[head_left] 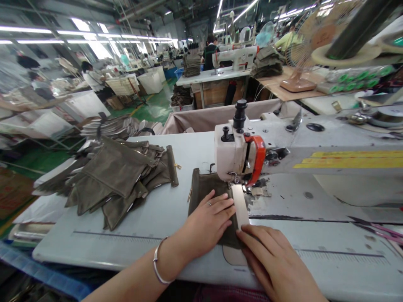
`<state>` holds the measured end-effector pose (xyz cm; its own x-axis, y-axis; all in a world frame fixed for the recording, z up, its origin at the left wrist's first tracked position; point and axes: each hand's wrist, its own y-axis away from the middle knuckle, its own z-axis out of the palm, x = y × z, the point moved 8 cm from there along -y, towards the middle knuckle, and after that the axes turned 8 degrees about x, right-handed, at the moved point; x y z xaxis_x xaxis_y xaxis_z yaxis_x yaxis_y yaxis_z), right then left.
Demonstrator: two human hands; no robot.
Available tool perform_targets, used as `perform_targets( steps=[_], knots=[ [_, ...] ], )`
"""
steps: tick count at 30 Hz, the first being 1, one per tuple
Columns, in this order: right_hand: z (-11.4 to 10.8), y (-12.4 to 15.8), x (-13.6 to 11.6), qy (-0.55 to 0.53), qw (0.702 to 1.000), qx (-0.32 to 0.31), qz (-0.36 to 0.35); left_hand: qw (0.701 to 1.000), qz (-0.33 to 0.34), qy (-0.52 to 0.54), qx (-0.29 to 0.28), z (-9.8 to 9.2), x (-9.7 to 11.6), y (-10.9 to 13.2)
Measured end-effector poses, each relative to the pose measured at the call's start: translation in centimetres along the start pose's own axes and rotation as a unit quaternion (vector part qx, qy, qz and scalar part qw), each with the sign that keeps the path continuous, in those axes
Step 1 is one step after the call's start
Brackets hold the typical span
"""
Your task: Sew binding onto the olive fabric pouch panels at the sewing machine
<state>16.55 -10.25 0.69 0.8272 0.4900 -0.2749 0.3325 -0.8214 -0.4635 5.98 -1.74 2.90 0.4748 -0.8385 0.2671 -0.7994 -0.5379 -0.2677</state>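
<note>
A dark olive-brown fabric piece (pixel 208 184) lies flat on the sewing machine table, its right edge beneath the machine head (pixel 231 153). Along that edge runs a pale beige strip (pixel 241 205), its far end at the presser foot (pixel 235 183). My left hand (pixel 208 222) rests flat on the fabric, fingers stretched and slightly apart, left of the strip. At the strip's near end, my right hand (pixel 267 256) has its fingers together, gripping the fabric's edge by the strip; its thumb is hidden. A zipper pull (pixel 189 194) shows at the fabric's left side.
To the left is a heap of similar fabric pieces (pixel 113 172), with stacked pieces (pixel 110 126) behind. Pink-handled scissors (pixel 378 228) lie at far right. An orange guard (pixel 258 159) fronts the machine head. Beyond the table stand a fabric-lined bin (pixel 201 115) and a fan (pixel 299 58).
</note>
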Motion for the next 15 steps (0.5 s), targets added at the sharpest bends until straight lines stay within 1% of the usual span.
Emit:
perform_targets(
  steps=[2,4,8,11,15],
  knots=[
    [0.0,-0.1,0.1,0.008,1.0,0.002,0.009,1.0,-0.006,-0.003,-0.015,0.2,-0.2,0.0],
    [0.0,-0.2,0.2,0.015,1.0,0.003,0.012,0.999,-0.005,0.006,-0.033,0.0,0.0,0.4],
    [0.1,-0.2,0.4,0.009,1.0,0.002,0.017,0.997,0.029,0.012,-0.071,-0.6,1.1,1.9],
    [0.1,-0.6,0.6,-0.007,1.0,-0.006,0.023,0.996,0.058,-0.024,-0.067,-0.5,1.8,2.4],
    [0.1,-1.7,1.0,-0.036,0.999,-0.016,0.037,0.994,0.09,-0.042,-0.043,0.0,2.4,2.1]
  ],
)
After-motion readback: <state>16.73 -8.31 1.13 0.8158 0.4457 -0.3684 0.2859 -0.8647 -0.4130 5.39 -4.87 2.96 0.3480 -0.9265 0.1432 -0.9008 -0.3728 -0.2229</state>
